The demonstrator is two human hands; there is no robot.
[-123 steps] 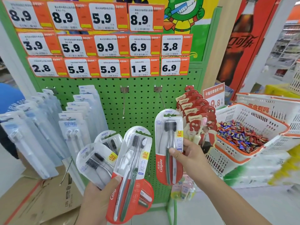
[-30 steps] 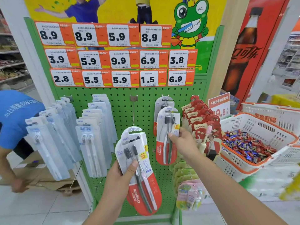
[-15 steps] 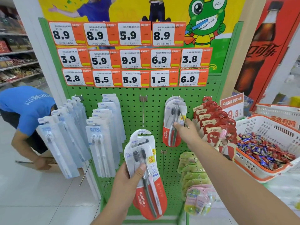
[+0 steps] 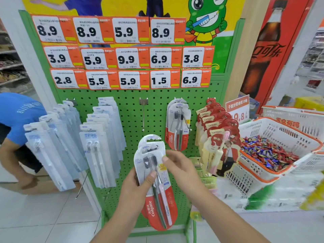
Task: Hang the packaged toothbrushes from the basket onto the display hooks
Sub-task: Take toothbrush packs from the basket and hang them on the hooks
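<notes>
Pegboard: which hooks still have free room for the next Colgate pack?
The bare hook, between the white packs and the hung Colgate packs, is empty. The Colgate hook holds only a few. The red canban packs are crowded.

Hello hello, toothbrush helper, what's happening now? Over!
Left hand grips toothbrush packs. Right hand pinches the front pack's edge. Two packs hang on the hook. Bare hook free, nothing blocking.

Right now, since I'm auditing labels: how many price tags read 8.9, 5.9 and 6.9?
8.9 price tags: 3
5.9 price tags: 3
6.9 price tags: 2
Total: 8
</notes>
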